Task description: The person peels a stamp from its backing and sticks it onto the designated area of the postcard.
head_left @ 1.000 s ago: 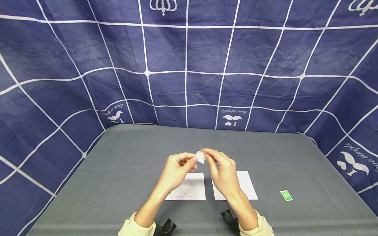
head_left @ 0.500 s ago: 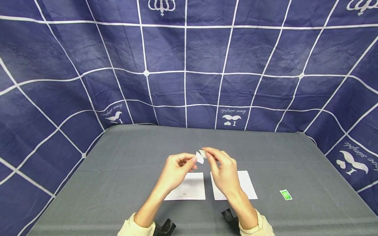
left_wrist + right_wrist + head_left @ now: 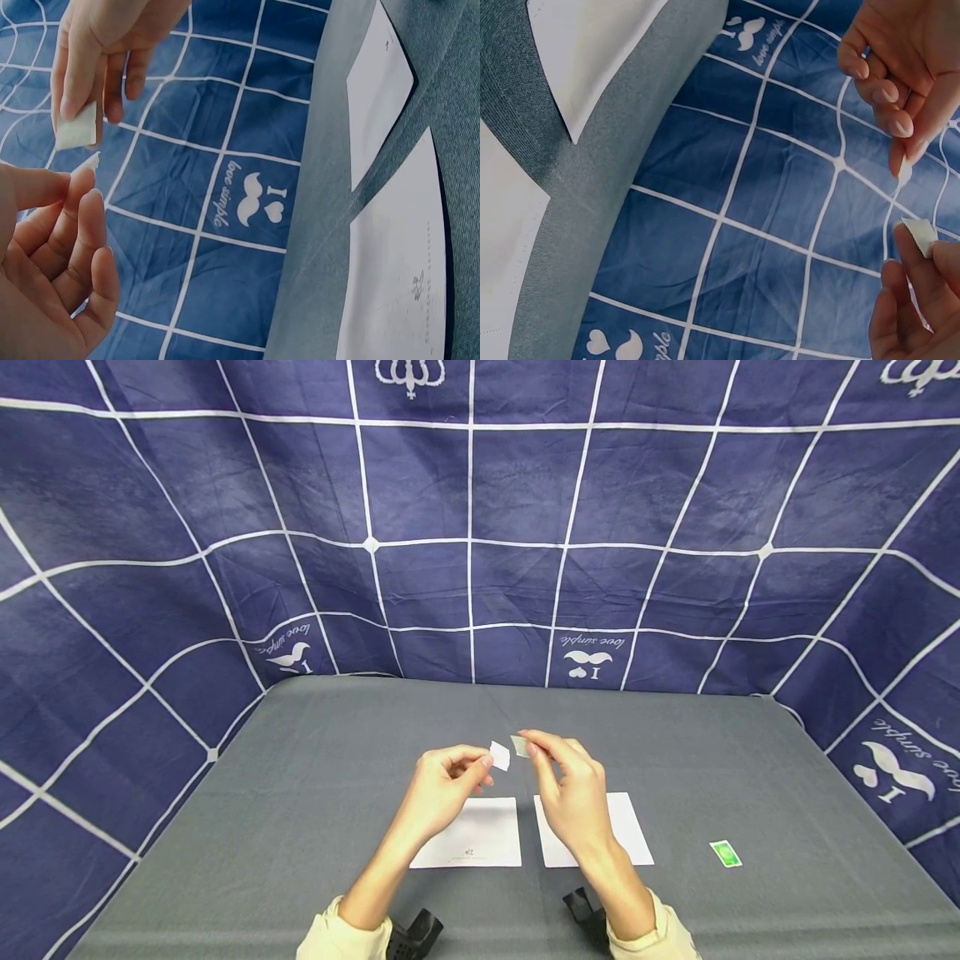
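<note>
My left hand (image 3: 444,792) pinches a small white paper slip (image 3: 500,756) between thumb and forefinger, raised above the table. Facing it, my right hand (image 3: 576,797) pinches a pale green, stamp-sized slip (image 3: 520,745) the same way. A narrow gap separates the two pieces. Seen from the left wrist, the pale green slip (image 3: 77,129) hangs above the white one (image 3: 91,160), which appears nearly edge-on. In the right wrist view the pale slip (image 3: 921,234) is slightly curved. The other fingers of both hands are loosely bent.
Two white rectangular papers lie side by side on the grey table (image 3: 322,760): the left one (image 3: 480,839) bears small print, the right one (image 3: 626,831) is partly behind my right forearm. A green stamp (image 3: 726,853) lies farther right. A blue grid-patterned cloth (image 3: 525,585) hangs behind.
The two slips were together or overlapping a second ago and are now apart. My left hand has shifted slightly left; the right has lifted a little.
</note>
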The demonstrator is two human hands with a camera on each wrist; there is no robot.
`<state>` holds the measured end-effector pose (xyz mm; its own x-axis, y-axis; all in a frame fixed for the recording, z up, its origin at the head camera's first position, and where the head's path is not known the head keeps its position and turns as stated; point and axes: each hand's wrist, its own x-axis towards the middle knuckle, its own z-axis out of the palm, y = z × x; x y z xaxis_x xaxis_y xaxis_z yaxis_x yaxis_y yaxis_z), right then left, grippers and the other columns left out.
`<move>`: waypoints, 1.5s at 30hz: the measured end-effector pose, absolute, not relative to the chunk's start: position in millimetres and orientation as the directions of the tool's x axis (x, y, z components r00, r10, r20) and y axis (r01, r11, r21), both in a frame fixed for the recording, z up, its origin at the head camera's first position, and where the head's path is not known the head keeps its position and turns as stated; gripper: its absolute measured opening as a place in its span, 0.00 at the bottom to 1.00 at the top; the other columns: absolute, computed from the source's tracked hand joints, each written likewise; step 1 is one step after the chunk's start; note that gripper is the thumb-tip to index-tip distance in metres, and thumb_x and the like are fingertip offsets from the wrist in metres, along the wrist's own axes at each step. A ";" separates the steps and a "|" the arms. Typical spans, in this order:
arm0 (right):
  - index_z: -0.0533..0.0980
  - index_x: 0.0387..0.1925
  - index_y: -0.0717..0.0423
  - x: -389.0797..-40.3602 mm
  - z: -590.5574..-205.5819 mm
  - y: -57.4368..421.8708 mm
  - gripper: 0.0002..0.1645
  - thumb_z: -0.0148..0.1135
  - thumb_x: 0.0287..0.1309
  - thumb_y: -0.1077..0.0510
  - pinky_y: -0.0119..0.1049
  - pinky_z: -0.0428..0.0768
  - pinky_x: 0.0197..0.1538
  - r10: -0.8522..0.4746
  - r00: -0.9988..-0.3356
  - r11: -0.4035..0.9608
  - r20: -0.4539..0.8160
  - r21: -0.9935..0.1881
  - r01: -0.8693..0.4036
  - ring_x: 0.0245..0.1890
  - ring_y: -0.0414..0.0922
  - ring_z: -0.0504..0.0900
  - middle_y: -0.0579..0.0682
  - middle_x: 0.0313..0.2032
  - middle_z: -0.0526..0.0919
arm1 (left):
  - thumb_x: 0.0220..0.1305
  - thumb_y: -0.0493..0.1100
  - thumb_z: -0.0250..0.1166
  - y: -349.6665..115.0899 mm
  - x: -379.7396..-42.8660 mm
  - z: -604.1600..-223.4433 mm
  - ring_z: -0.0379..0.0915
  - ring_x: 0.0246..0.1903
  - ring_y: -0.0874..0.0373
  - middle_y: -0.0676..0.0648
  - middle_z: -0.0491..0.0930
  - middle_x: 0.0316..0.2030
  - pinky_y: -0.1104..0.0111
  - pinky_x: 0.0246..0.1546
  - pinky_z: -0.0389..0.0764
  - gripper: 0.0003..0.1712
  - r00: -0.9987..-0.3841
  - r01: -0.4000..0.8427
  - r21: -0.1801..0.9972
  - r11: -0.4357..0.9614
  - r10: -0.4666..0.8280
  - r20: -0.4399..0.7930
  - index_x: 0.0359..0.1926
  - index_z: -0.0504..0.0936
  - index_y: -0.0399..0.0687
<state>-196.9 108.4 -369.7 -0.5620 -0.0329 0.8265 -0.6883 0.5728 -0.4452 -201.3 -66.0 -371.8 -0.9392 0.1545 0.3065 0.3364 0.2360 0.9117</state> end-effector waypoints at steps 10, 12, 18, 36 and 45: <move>0.83 0.38 0.58 -197.9 -370.3 108.7 0.13 0.65 0.52 0.73 0.39 0.77 0.33 -0.023 -0.561 0.582 0.827 -0.446 -0.680 0.31 0.43 0.81 0.48 0.32 0.85 | 0.61 0.34 0.64 -75.6 -209.2 -375.6 0.78 0.20 0.55 0.50 0.81 0.21 0.71 0.21 0.73 0.05 -0.944 0.329 0.890 0.316 0.096 0.315 0.36 0.86 0.39; 0.84 0.38 0.58 -198.3 -370.4 108.7 0.13 0.65 0.51 0.73 0.39 0.75 0.33 -0.021 -0.558 0.584 0.830 -0.443 -0.680 0.31 0.43 0.81 0.48 0.32 0.85 | 0.62 0.35 0.64 -78.4 -212.9 -378.9 0.78 0.21 0.52 0.50 0.81 0.20 0.71 0.20 0.73 0.05 -0.942 0.332 0.875 0.352 0.085 0.324 0.35 0.86 0.39; 0.84 0.38 0.58 -198.6 -371.3 108.8 0.13 0.65 0.51 0.73 0.39 0.72 0.32 -0.016 -0.555 0.580 0.832 -0.444 -0.682 0.30 0.43 0.80 0.48 0.31 0.85 | 0.62 0.35 0.63 -95.0 -228.3 -393.9 0.80 0.23 0.46 0.46 0.82 0.20 0.71 0.23 0.76 0.07 -0.953 0.283 0.865 0.415 0.022 0.301 0.37 0.85 0.36; 0.84 0.38 0.58 -198.9 -372.7 110.1 0.10 0.64 0.54 0.70 0.41 0.73 0.33 -0.017 -0.567 0.578 0.823 -0.455 -0.678 0.31 0.43 0.81 0.48 0.32 0.85 | 0.65 0.38 0.61 -161.2 -248.7 -411.6 0.80 0.23 0.56 0.44 0.84 0.24 0.73 0.23 0.71 0.11 -0.960 0.030 0.875 0.484 -0.231 0.161 0.41 0.85 0.35; 0.84 0.38 0.58 -198.0 -371.4 109.4 0.11 0.65 0.53 0.72 0.40 0.74 0.33 -0.017 -0.567 0.576 0.824 -0.455 -0.679 0.30 0.42 0.80 0.47 0.31 0.85 | 0.66 0.41 0.59 -202.6 -249.1 -426.8 0.79 0.23 0.59 0.47 0.84 0.25 0.71 0.22 0.72 0.14 -0.928 -0.105 0.869 0.483 -0.361 0.088 0.43 0.84 0.34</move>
<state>-198.0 109.4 -371.4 -0.5668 -0.0174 0.8237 -0.6790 0.5761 -0.4551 -249.1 -202.6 -426.8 -0.9283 -0.3612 0.0881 -0.1054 0.4829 0.8693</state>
